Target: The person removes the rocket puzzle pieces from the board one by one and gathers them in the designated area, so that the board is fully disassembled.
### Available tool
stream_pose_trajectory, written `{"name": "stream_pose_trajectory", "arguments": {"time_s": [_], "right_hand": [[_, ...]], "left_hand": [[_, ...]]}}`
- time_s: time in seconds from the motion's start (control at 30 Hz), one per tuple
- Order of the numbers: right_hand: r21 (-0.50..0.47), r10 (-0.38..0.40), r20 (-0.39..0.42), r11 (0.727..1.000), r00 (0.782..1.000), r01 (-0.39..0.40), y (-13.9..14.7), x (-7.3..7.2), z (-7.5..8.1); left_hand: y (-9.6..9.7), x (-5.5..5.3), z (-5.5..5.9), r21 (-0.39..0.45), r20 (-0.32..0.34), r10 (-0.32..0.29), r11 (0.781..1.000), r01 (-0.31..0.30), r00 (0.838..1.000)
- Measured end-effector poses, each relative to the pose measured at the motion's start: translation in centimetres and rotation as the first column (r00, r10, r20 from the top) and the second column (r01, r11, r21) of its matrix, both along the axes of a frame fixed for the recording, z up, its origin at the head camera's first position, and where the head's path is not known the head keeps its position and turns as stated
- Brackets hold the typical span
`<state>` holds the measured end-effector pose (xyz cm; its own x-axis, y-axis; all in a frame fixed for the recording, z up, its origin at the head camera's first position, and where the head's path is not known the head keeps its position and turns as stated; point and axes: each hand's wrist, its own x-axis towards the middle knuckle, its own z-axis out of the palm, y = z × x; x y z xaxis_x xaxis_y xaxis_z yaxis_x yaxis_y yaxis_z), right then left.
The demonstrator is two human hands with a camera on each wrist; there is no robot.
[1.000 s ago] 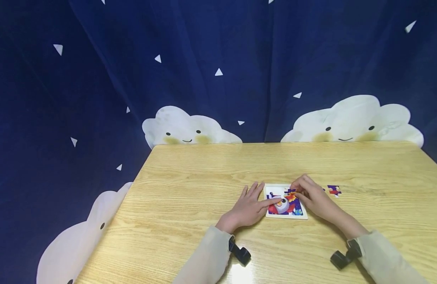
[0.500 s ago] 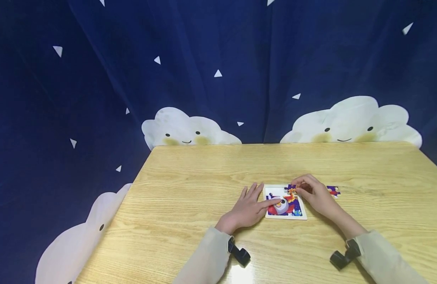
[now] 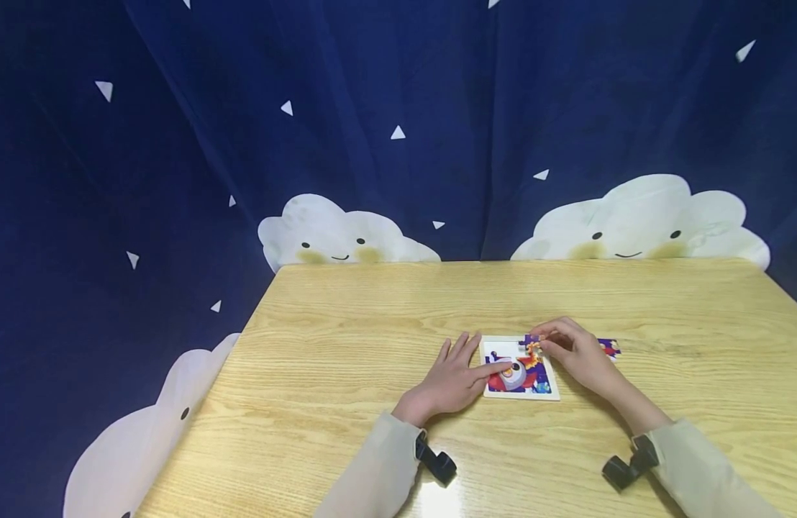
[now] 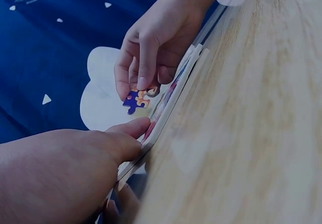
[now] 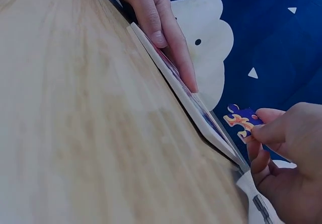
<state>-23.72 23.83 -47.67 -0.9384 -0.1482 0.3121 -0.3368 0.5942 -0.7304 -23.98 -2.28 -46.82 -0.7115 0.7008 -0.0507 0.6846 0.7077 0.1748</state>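
Observation:
In the head view, a white-framed jigsaw puzzle (image 3: 520, 396) with a cartoon picture lies on the table; its upper left part shows bare white. My left hand (image 3: 452, 383) rests at the frame's left side, fingers spread and thumb laid across the picture. My right hand (image 3: 581, 365) pinches a purple and orange jigsaw piece (image 5: 243, 119) between thumb and fingers. Both wrist views show that piece tilted and raised above the puzzle, near the upper right corner of the frame in the head view.
Loose jigsaw puzzle pieces (image 3: 610, 348) lie right of the frame, partly hidden by my right hand. The wooden table (image 3: 347, 316) reaches back to a dark blue curtain (image 3: 372, 79) with clouds. A black wrist strap mount (image 3: 437, 462) sits on my left wrist.
My right hand has shifted slightly right and drawn the jigsaw piece up from the puzzle's upper right, so more of the piece shows. The left hand has stayed in place.

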Motion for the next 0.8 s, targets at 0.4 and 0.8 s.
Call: {"name": "stream_pose_trajectory", "arguments": {"time_s": [0.4,0.8], "right_hand": [[0.022,-0.065,-0.015,0.998,0.998,0.065,1.3,0.1,0.0],[0.001,-0.104,-0.026,0.995,0.994,0.104,2.6,0.9,0.3]], "left_hand": [[0.2,0.0,-0.3,0.011,0.024,0.009,1.0,-0.009,1.0],[-0.1,-0.1,-0.4,0.038,0.029,0.005,0.999,-0.006,1.0]]}}
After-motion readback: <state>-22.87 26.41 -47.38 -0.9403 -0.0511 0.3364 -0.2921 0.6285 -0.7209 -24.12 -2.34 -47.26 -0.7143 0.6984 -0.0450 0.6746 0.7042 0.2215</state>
